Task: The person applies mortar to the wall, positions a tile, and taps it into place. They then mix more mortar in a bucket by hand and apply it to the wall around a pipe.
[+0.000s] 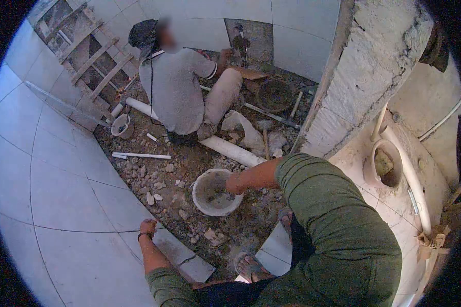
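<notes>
A round white bucket (216, 206) with some grey material in it stands on the rubble floor. My right hand (235, 183) is at the bucket's right rim, its fingers partly hidden; whether they grip anything cannot be made out. To the lower left, my left hand (148, 226) is closed and rests by the top of a pale tile piece (182, 253) along the tiled wall. What it holds, if anything, is too small to see. A dark band circles the left wrist.
Another person (176, 92) squats ahead, near a small bucket (122, 126) and a dark basin (274, 95). A thick white pipe (233, 151) crosses the rubble. Beside it lies a hammer (266, 143). A wooden ladder (95, 61) leans at the back left; a rough wall (363, 77) rises at right.
</notes>
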Tool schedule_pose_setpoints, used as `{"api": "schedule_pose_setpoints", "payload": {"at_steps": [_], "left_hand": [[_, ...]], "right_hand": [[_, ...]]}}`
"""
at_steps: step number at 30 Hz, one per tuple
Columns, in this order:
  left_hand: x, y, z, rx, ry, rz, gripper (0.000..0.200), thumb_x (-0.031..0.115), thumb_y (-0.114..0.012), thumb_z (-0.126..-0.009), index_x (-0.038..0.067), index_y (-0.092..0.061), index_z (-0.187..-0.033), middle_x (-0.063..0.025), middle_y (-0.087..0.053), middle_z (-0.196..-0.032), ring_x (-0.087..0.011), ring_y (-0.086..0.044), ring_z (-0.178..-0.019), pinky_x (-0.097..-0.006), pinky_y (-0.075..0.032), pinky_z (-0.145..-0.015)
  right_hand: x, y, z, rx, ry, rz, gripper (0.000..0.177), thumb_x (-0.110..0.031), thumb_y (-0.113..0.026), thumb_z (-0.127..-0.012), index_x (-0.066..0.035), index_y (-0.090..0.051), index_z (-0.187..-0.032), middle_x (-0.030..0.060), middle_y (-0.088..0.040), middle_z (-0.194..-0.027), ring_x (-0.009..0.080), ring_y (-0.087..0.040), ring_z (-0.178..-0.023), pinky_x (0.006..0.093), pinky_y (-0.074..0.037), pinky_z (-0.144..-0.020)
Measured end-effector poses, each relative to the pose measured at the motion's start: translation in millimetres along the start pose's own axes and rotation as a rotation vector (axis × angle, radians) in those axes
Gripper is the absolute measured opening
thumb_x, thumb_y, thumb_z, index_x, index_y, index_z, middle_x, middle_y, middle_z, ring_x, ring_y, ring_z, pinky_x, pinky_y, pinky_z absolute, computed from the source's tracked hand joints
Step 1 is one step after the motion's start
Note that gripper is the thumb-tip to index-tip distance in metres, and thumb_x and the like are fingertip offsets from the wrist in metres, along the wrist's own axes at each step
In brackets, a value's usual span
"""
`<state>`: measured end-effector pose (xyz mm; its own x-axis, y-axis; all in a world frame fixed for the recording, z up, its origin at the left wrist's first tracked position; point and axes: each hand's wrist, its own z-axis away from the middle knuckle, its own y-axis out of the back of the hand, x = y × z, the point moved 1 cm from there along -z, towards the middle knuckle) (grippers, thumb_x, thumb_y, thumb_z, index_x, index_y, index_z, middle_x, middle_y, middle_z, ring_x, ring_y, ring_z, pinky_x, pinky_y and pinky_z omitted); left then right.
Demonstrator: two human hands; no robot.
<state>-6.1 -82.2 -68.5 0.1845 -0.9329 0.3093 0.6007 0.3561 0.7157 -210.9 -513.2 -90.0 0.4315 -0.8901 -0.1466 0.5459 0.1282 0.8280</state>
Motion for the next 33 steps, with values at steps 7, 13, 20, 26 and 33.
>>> {"api": "schedule_pose_setpoints", "payload": {"at_steps": [7, 13, 20, 26, 33], "left_hand": [[21.2, 3.8, 29.8, 0.018, 0.015, 0.016, 0.022, 0.028, -0.046, -0.08, 0.012, -0.054, -0.092, -0.0028, -0.058, -0.083, -0.0163, -0.057, -0.059, -0.0332, -0.041, -0.044], [13.7, 2.4, 17.1, -0.012, -0.031, -0.06, 0.021, 0.03, -0.047, -0.079, 0.013, -0.054, -0.091, -0.0027, -0.057, -0.08, -0.0159, -0.056, -0.059, -0.0336, -0.04, -0.045], [-11.8, 0.1, -12.6, -0.021, -0.128, 0.005, 0.022, 0.028, -0.051, -0.078, 0.012, -0.055, -0.092, -0.0033, -0.058, -0.085, -0.0187, -0.058, -0.063, -0.0377, -0.043, -0.048], [-11.4, 3.0, -14.3, -0.029, -0.219, -0.328, 0.027, 0.017, -0.06, -0.072, 0.012, -0.057, -0.099, -0.0031, -0.058, -0.1, -0.0203, -0.058, -0.079, -0.0359, -0.049, -0.062], [-4.3, 2.2, -6.5, -0.013, -0.231, -0.297, 0.023, 0.017, -0.063, -0.071, 0.009, -0.056, -0.092, -0.0031, -0.059, -0.09, -0.0192, -0.058, -0.078, -0.0354, -0.049, -0.058]], "right_hand": [[1.3, 4.7, 0.7, 0.035, 0.152, 0.049, 0.018, -0.009, -0.057, -0.063, -0.004, -0.065, -0.079, 0.013, -0.062, -0.08, 0.0289, -0.06, -0.073, 0.042, -0.049, -0.061], [2.3, -2.9, -4.1, 0.023, 0.07, 0.049, 0.015, -0.008, -0.058, -0.062, -0.005, -0.065, -0.075, 0.0122, -0.063, -0.078, 0.0284, -0.06, -0.074, 0.0419, -0.049, -0.061], [0.8, -9.9, -18.1, -0.068, -0.021, 0.044, 0.016, -0.008, -0.059, -0.061, -0.006, -0.065, -0.075, 0.0121, -0.063, -0.078, 0.028, -0.061, -0.075, 0.0415, -0.049, -0.061], [26.0, -73.7, -70.3, 0.086, 0.049, -0.063, 0.014, -0.008, -0.059, -0.062, -0.006, -0.066, -0.074, 0.0122, -0.063, -0.078, 0.0279, -0.061, -0.071, 0.0409, -0.049, -0.06], [9.0, -24.5, -19.9, 0.029, 0.036, 0.041, 0.014, -0.008, -0.059, -0.062, -0.004, -0.065, -0.073, 0.0136, -0.063, -0.075, 0.0281, -0.06, -0.068, 0.0413, -0.049, -0.059]]}}
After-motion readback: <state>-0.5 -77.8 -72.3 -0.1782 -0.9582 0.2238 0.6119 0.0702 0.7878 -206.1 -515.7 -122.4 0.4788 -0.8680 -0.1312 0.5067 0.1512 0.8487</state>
